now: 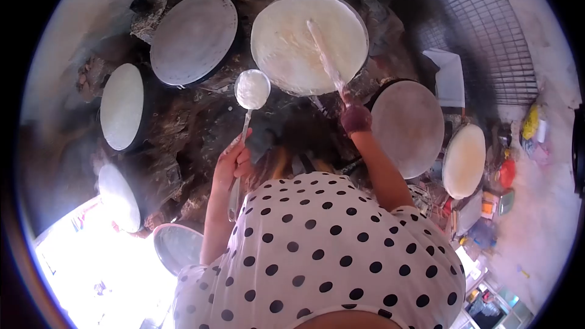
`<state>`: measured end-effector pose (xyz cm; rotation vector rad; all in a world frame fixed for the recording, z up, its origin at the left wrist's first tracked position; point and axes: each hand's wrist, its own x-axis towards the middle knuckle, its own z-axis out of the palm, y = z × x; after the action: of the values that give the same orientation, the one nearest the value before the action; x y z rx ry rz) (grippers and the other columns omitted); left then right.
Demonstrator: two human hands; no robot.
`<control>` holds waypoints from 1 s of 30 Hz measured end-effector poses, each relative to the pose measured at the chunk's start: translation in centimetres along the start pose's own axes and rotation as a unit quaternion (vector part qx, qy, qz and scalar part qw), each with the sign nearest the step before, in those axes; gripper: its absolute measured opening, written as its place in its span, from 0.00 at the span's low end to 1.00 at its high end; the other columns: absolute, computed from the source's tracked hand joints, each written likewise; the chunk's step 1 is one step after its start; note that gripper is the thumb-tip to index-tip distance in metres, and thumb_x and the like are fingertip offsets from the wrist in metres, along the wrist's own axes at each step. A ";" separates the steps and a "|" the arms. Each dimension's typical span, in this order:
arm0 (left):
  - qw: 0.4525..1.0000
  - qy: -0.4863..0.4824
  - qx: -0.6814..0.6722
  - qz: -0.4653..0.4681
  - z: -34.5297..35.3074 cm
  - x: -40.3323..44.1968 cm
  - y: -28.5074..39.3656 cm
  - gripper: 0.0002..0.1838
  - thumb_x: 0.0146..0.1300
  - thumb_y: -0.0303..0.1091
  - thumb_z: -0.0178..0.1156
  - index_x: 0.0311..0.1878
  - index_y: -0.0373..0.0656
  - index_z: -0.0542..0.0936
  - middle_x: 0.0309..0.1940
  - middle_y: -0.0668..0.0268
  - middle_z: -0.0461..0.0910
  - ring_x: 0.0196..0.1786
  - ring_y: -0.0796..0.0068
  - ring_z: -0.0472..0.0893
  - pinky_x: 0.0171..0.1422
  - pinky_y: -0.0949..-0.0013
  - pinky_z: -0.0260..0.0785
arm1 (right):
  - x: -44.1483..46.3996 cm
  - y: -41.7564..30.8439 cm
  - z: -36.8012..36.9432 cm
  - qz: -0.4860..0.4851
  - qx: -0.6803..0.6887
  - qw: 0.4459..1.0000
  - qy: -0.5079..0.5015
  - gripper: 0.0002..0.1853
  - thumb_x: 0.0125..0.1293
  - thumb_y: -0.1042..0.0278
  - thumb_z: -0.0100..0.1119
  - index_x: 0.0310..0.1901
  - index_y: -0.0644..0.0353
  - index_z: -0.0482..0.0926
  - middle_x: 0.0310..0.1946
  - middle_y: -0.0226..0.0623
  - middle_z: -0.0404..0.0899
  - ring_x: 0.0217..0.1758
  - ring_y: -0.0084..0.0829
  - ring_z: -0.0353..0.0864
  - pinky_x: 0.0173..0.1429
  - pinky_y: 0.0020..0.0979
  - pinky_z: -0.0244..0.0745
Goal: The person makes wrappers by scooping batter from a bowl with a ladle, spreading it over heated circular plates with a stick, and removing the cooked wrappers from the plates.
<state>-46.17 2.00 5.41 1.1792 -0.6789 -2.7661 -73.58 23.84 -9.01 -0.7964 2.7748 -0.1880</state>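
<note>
A ladle (247,123) with white batter in its bowl is gripped by its handle in my left hand (234,159), held just in front of the large round griddle. The griddle at the top middle bears a wide layer of pale batter (286,39). My right hand (356,119), in a dark purple glove, is closed around the near end of a batter-coated wooden stick (326,58). The stick reaches over the pale layer; whether it touches the surface, I cannot tell.
Bare round griddles (194,39) stand at upper left and right. Pale rounds (122,106) lie on others at far left and at right, including a yellowish one (464,161). A basin (173,248) sits lower left. A white bin (448,79) and wire grid (487,24) are at right.
</note>
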 end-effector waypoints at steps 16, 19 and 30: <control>0.998 -0.025 0.058 -0.025 -4.8 2.0 3.6 0.18 0.73 0.35 0.43 0.64 0.45 0.67 0.19 0.76 0.57 0.15 0.87 0.56 0.18 0.80 0.48 | -12.7 1.2 1.7 0.091 -0.047 0.990 -0.094 0.22 0.67 0.62 0.45 0.63 0.41 0.67 0.49 0.52 0.74 0.42 0.48 0.80 0.42 0.49 0.76; 0.999 -0.013 0.038 -0.005 -4.9 0.0 2.0 0.18 0.73 0.34 0.42 0.64 0.45 0.67 0.19 0.76 0.57 0.15 0.88 0.56 0.18 0.81 0.47 | -8.5 1.1 3.3 0.081 -0.017 0.995 -0.048 0.21 0.65 0.62 0.47 0.61 0.47 0.68 0.44 0.50 0.76 0.42 0.47 0.80 0.43 0.47 0.76; 0.914 -0.094 -0.367 0.142 -11.7 -15.6 -12.0 0.23 0.72 0.29 0.34 0.69 0.37 0.56 0.20 0.77 0.60 0.13 0.89 0.61 0.16 0.81 0.53 | -12.0 4.3 4.9 0.038 0.093 0.992 0.072 0.21 0.61 0.48 0.56 0.48 0.56 0.77 0.34 0.47 0.81 0.38 0.50 0.80 0.42 0.46 0.74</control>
<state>-25.59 11.88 3.77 0.6001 0.1906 -2.5078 -64.63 33.64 -12.11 -0.6528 2.8612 -0.4991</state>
